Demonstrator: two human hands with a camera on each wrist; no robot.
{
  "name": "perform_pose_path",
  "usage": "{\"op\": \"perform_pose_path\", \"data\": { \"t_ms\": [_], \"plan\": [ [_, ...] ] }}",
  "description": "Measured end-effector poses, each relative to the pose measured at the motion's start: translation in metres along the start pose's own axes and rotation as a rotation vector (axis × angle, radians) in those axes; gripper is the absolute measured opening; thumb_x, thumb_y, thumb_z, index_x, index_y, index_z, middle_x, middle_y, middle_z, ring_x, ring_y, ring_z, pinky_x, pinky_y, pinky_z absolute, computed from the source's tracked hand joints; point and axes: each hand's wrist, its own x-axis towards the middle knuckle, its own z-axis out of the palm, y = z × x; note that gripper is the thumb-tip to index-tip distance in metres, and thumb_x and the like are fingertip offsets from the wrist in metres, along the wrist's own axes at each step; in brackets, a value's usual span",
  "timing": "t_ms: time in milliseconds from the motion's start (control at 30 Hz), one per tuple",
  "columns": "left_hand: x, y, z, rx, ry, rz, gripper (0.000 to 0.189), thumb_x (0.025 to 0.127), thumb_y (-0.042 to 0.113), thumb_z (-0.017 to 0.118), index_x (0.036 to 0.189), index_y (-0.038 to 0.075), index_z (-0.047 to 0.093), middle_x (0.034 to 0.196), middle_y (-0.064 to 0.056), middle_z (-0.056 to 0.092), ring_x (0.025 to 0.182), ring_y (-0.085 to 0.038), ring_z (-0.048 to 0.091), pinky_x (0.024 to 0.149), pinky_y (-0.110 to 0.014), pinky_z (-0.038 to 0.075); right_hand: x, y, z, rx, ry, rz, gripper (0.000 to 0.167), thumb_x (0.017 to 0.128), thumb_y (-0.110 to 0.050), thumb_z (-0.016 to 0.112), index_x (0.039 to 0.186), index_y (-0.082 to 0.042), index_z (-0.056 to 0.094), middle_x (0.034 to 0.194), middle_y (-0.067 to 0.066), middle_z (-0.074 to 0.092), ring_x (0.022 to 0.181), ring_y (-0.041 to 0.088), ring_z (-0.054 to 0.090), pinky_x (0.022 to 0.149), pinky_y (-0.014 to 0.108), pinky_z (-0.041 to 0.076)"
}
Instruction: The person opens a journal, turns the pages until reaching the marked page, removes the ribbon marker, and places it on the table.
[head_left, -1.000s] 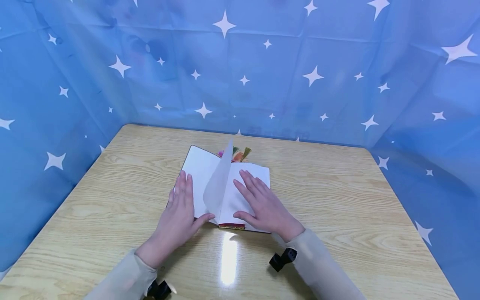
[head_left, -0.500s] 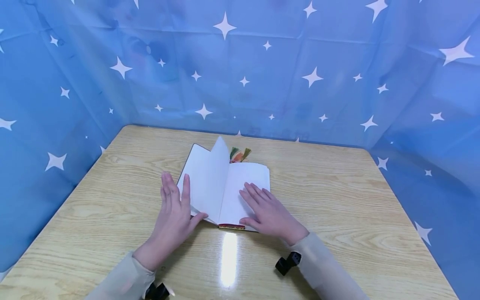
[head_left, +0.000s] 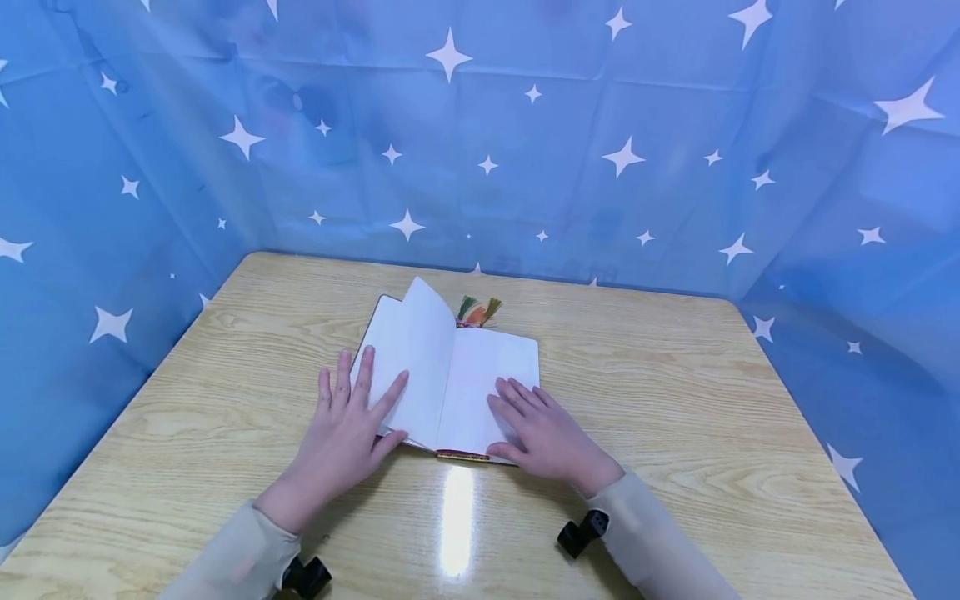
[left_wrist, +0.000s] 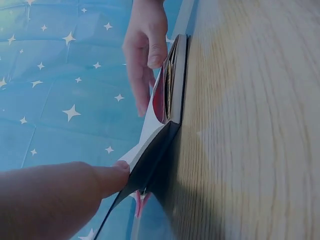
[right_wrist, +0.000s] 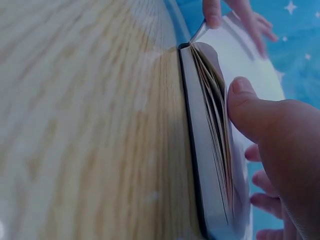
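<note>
A notebook with blank white pages (head_left: 486, 358) lies spread on the table, its dark cover edge (right_wrist: 194, 165) showing in the right wrist view. My left hand (head_left: 345, 433) has its fingers spread over the left page, the thumb at the lower edge. In the left wrist view that thumb (left_wrist: 112, 177) touches the paper along the raised left cover. My right hand (head_left: 547, 437) rests on the lower right page with fingers extended. Tassels and an orange ornament (head_left: 477, 312) stick out past the top of the spine. At the bottom edge a red and gold strip (head_left: 463, 455) shows.
The light wood table (head_left: 660, 417) stretches around the notebook on every side. Blue cloth with white stars (head_left: 525, 192) hangs behind and at both sides. Black wrist cameras (head_left: 581, 533) sit beneath both sleeves. A bright reflection lies in front of the notebook.
A standing page has swung from the middle over to the left side. My left hand has shifted slightly left, its fingers now spread. My right hand has slid down and right.
</note>
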Motion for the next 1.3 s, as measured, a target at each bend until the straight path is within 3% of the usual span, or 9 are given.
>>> {"op": "perform_pose_path", "data": {
  "t_ms": [133, 400, 833, 1300],
  "plan": [
    [-0.001, -0.002, 0.000, 0.048, -0.031, 0.000, 0.068, 0.087, 0.055, 0.053, 0.145, 0.023, 0.036, 0.151, -0.024, 0.007, 0.136, -0.044, -0.012, 0.105, -0.063, 0.004, -0.003, 0.002, 0.002, -0.005, -0.003, -0.006, 0.069, 0.093, -0.059, 0.037, 0.144, -0.013, 0.036, 0.151, 0.011, 0.025, 0.138, 0.027, 0.021, 0.107, 0.050, 0.023],
    [-0.008, -0.002, 0.005, -0.010, -0.073, -0.022, 0.068, 0.089, 0.053, 0.053, 0.143, 0.014, 0.039, 0.146, -0.024, 0.028, 0.135, -0.046, 0.013, 0.106, -0.058, 0.015, -0.009, 0.007, 0.004, 0.008, 0.014, -0.008, 0.071, 0.091, -0.061, 0.038, 0.144, -0.013, 0.037, 0.150, 0.010, 0.026, 0.138, 0.027, 0.022, 0.107, 0.050, 0.023],
    [-0.013, -0.007, 0.017, -0.125, -0.201, -0.056, 0.067, 0.094, 0.049, 0.046, 0.145, 0.009, 0.033, 0.144, -0.027, 0.029, 0.131, -0.045, 0.027, 0.102, -0.058, 0.025, -0.015, 0.017, 0.002, 0.007, 0.019, -0.013, 0.075, 0.088, -0.063, 0.044, 0.143, -0.013, 0.038, 0.149, 0.012, 0.029, 0.136, 0.029, 0.026, 0.105, 0.052, 0.024],
    [-0.013, -0.007, 0.017, -0.167, -0.257, -0.068, 0.066, 0.094, 0.049, 0.046, 0.143, 0.005, 0.036, 0.141, -0.030, 0.033, 0.128, -0.047, 0.030, 0.098, -0.059, 0.032, -0.018, 0.022, -0.003, 0.026, -0.007, -0.016, 0.079, 0.085, -0.067, 0.044, 0.143, -0.012, 0.039, 0.148, 0.010, 0.032, 0.135, 0.028, 0.029, 0.103, 0.055, 0.026]
  ]
}}
